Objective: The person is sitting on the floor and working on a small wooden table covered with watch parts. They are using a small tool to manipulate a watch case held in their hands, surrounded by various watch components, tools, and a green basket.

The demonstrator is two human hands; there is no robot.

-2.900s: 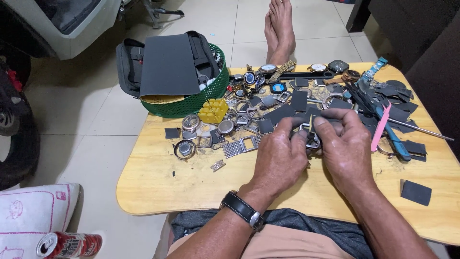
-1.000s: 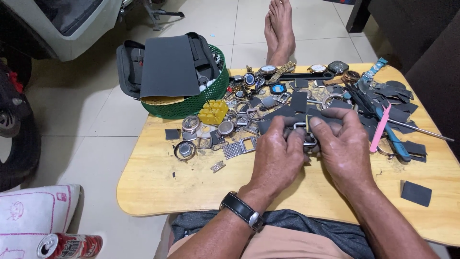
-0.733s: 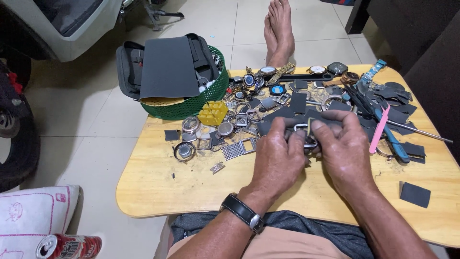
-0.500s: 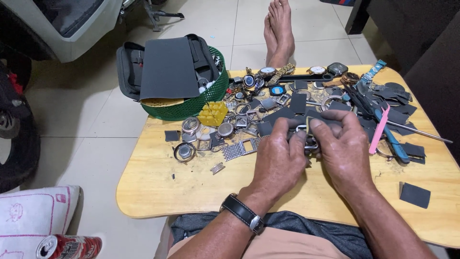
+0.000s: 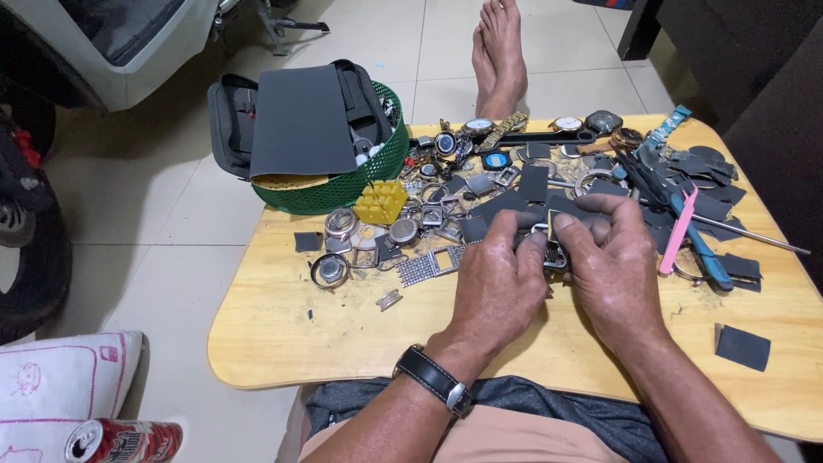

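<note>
While both hands meet over the middle of a low wooden tabletop (image 5: pixel 283 334), a person grips a small metal watch part (image 5: pixel 553 255) between the fingers. The left hand (image 5: pixel 501 279), a black-strapped wristwatch (image 5: pixel 433 381) on its wrist, closes on the part from one side; the right hand (image 5: pixel 613 266) pinches it from the other, forefinger curled across the top. The part sits just in front of the tabletop's central scatter of watch cases, buckles and dark sandpaper scraps (image 5: pixel 514 201). A yellow plastic block (image 5: pixel 381 201) lies near the left side of that scatter, touching a green mesh basket (image 5: pixel 343 193) at the tabletop's far left corner; a black pouch and a dark sheet (image 5: pixel 300 120) rest in the basket. Toward the tabletop's right side lie a pink tool (image 5: pixel 677 231) and a blue-handled tool (image 5: pixel 699 244), close together. One dark square scrap (image 5: pixel 742 346) sits alone near the right edge. Beyond the tabletop's far edge, bare feet (image 5: pixel 500 47) rest on the tiled floor. A red drink can (image 5: pixel 124 440) lies on the floor, well left of the tabletop.
</note>
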